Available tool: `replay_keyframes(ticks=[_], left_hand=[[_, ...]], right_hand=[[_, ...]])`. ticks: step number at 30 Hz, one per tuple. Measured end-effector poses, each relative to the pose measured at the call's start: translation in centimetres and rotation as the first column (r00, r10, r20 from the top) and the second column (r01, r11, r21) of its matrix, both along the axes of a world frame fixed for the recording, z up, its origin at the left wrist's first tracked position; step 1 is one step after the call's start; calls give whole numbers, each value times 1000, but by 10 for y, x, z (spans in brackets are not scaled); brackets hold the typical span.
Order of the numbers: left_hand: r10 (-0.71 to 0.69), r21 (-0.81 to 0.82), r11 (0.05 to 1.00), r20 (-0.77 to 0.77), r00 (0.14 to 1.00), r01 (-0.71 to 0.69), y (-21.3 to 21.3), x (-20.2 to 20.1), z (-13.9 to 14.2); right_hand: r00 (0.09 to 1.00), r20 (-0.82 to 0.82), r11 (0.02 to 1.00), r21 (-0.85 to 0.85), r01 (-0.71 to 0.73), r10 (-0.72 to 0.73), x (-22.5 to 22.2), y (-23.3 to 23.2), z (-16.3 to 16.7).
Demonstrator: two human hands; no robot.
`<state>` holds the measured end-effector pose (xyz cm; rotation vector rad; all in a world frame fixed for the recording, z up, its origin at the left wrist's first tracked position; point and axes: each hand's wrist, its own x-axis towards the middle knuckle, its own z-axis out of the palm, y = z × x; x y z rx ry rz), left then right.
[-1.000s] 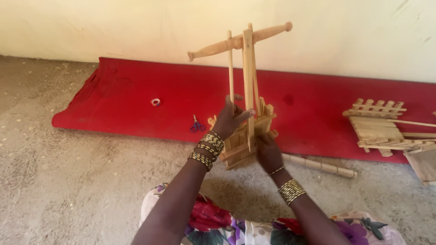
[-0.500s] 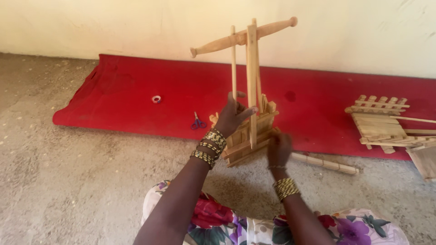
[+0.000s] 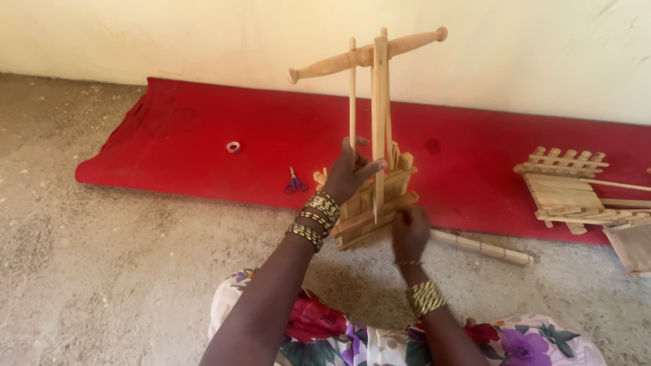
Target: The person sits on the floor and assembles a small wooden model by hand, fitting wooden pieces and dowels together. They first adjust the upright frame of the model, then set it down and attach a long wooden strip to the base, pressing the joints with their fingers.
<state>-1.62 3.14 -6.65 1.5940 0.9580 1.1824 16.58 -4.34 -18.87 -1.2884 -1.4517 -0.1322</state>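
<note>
- Frame (image 3: 376,196) of pale wood slats stands tilted at the centre, at the near edge of the red mat (image 3: 190,142); its low part is partly hidden behind both hands.
- Upright slats rise to 12 o'clock and carry a turned rod (image 3: 366,55) lying across their top, slanted up to the right.
- Left hand (image 3: 349,173) is clamped on the frame's left side, thumb across an upright slat, wrist bent back, bangles stacked below.
- Right hand (image 3: 410,232) sits at the frame's lower right corner; it is blurred, and whether its fingers pinch a slat or only press it cannot be told.
- Both forearms come up from 6 o'clock; the left one is cut off by the bottom edge.
- Second slat piece (image 3: 566,193) lies at 3 o'clock, well apart, cut off by the right edge.
- Stick (image 3: 481,247) lies on the floor just right of the right hand.
- Scissors (image 3: 294,183) lie on the mat near the left hand at 9 o'clock; a small ring (image 3: 233,146) lies farther off at 10 o'clock.
- Bare sandy floor (image 3: 115,271) spreads wide at 8 o'clock.
</note>
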Motion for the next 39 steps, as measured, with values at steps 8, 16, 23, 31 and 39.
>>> replay_keyframes(ticks=[8,16,23,31,39], left_hand=[[50,68,997,-44,998,-47,-1,2,-4],[53,47,998,-64,997,-50,2,3,-6],[51,-17,998,-112,992,-54,4,1,-3],[54,106,993,-28,998,-51,1,0,-4],[53,53,998,-197,979,-43,1,-1,-7]], right_hand=[[885,459,990,-138,-15,77,-66,-20,9],[345,-917,544,-187,-818,202,-134,-46,-25],[998,27,986,-159,-56,61,-107,-58,-41],[751,-654,931,-325,-167,-93,-31,2,-30],[629,-778,924,-251,-289,-15,-54,21,76]])
